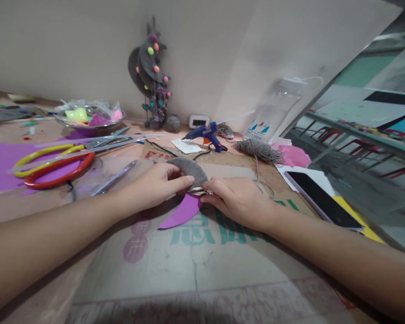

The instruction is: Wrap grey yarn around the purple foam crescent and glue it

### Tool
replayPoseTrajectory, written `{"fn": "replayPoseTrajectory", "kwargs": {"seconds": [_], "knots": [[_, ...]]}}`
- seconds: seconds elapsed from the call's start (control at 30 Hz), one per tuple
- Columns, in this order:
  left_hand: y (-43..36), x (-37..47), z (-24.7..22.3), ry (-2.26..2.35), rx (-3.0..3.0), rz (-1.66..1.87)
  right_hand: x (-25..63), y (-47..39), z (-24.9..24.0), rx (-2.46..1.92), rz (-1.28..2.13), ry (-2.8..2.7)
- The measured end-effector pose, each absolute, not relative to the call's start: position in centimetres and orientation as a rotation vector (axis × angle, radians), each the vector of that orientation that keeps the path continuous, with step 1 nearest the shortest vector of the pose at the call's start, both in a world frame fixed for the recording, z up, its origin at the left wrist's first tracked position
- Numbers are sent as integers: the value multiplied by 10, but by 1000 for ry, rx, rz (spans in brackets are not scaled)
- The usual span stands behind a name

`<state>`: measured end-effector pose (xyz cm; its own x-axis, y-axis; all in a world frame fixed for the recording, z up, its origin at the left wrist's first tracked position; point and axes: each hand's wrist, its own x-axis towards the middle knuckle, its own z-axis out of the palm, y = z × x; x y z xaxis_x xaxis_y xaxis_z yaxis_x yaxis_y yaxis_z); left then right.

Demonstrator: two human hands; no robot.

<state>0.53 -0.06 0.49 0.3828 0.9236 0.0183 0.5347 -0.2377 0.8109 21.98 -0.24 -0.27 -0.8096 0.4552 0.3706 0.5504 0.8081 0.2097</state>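
A crescent (193, 170), wrapped in grey yarn over its upper part, is held by my left hand (167, 182), thumb on top and fingers beneath. Its lower, unwrapped part is a purple tip (180, 213) pointing down and left. My right hand (234, 198) is closed in a pinch at the crescent's right edge, where the grey wrapping ends. A skein of grey yarn (258, 150) lies beyond that hand, and a loose strand trails from it towards the right wrist. The strand between my right fingertips is mostly hidden.
Cardboard (148, 279) covers the table. Left are scissors (59, 168), a pen (116, 176), purple sheet (0, 166) and bowl (91, 128). Behind are a blue glue gun (205, 132), small clock (199, 121), bottle (273, 112) and crescent hanging (151, 67). A phone (324, 198) lies right.
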Motion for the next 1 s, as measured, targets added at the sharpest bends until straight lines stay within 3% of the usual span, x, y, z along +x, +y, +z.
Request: {"fn": "replayPoseTrajectory", "kwargs": {"seconds": [0.37, 0.7, 1.0], "knots": [[-1, 6, 4, 1255, 1903, 677, 220, -3, -2, -718, -468, -2698], [-1, 6, 3, 1221, 1784, 774, 228, 8, 3, -1079, -22, -2225], [1, 5, 2, 1216, 1776, 772, 234, 29, 2, -1192, 172, -2215]]}}
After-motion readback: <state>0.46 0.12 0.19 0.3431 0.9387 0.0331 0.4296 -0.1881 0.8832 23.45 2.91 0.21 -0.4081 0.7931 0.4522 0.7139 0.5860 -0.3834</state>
